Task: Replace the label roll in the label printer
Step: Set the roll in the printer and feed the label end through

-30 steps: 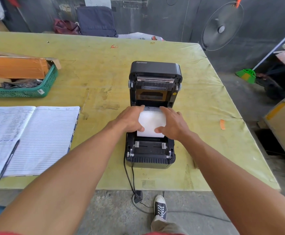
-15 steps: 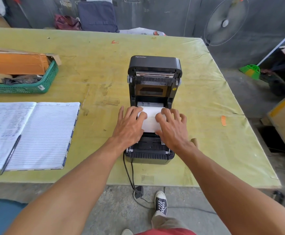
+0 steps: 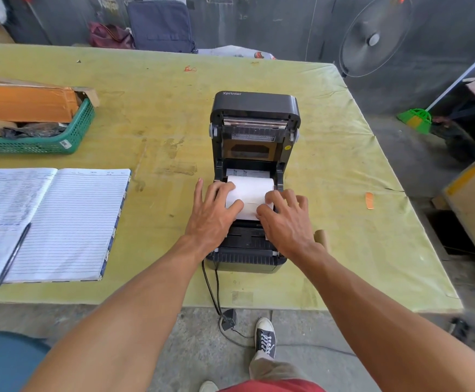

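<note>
White label roll (image 3: 249, 189) in open printer (image 3: 254, 106)

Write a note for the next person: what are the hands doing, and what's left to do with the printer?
Left hand: rests on the label roll, thumb on the paper.
Right hand: rests on the roll's other end.
Label printer: lid up, roll sitting in its bay.
Cardboard core: on the table, right of the printer.
Done: roll in.
Left: probably feed the paper forward and close the lid.
</note>
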### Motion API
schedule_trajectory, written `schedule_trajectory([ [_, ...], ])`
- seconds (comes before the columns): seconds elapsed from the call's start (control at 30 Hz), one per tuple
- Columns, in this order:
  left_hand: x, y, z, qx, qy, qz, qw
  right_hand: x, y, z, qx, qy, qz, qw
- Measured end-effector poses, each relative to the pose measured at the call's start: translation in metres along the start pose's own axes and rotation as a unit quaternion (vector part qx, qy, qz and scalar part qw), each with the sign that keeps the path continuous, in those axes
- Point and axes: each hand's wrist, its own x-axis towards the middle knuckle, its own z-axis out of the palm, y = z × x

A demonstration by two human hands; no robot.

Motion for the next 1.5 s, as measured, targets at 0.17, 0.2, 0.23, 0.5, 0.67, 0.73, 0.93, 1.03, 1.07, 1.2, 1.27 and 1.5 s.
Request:
schedule_trajectory([
  [0.17,-0.006,-0.006,-0.003,0.009,-0.007,0.031,0.999,-0.002,-0.002,0.000,-0.016,-0.016,-0.020,1.000],
  [0.2,-0.008,-0.011,-0.004,0.014,-0.003,0.053,0.998,-0.003,-0.002,0.000,-0.017,-0.023,-0.025,0.999],
  [0.23,-0.010,-0.017,-0.005,0.019,0.001,0.077,0.997,-0.004,-0.002,0.000,-0.016,-0.033,-0.032,0.999],
  [0.5,-0.018,-0.029,-0.007,-0.030,-0.068,0.140,0.987,-0.008,-0.006,0.001,0.016,-0.122,-0.059,0.991],
  [0.67,-0.012,-0.027,-0.015,-0.015,-0.150,0.134,0.979,-0.006,-0.010,-0.004,0.012,-0.158,-0.064,0.985],
  [0.73,-0.008,-0.026,-0.018,-0.014,-0.158,0.146,0.977,-0.005,-0.012,-0.007,0.004,-0.166,-0.064,0.984],
  [0.93,-0.007,-0.031,-0.020,-0.027,-0.173,0.154,0.972,-0.002,-0.020,-0.012,-0.011,-0.187,-0.062,0.980],
  [1.03,-0.005,-0.026,-0.019,-0.081,-0.177,0.073,0.978,-0.003,-0.020,-0.012,-0.015,-0.191,-0.061,0.980],
  [1.07,-0.004,-0.023,-0.019,-0.093,-0.178,0.042,0.979,-0.004,-0.020,-0.012,-0.016,-0.192,-0.061,0.979],
  [1.2,-0.005,-0.010,-0.023,-0.087,-0.134,0.026,0.987,-0.006,-0.020,-0.012,-0.009,-0.190,-0.065,0.980],
  [1.27,-0.011,-0.004,-0.022,-0.085,-0.123,0.048,0.988,-0.008,-0.019,-0.010,-0.002,-0.190,-0.060,0.980],
  [1.5,-0.027,0.007,-0.008,-0.093,-0.120,0.072,0.986,-0.018,-0.017,-0.003,0.022,-0.182,-0.038,0.982],
])
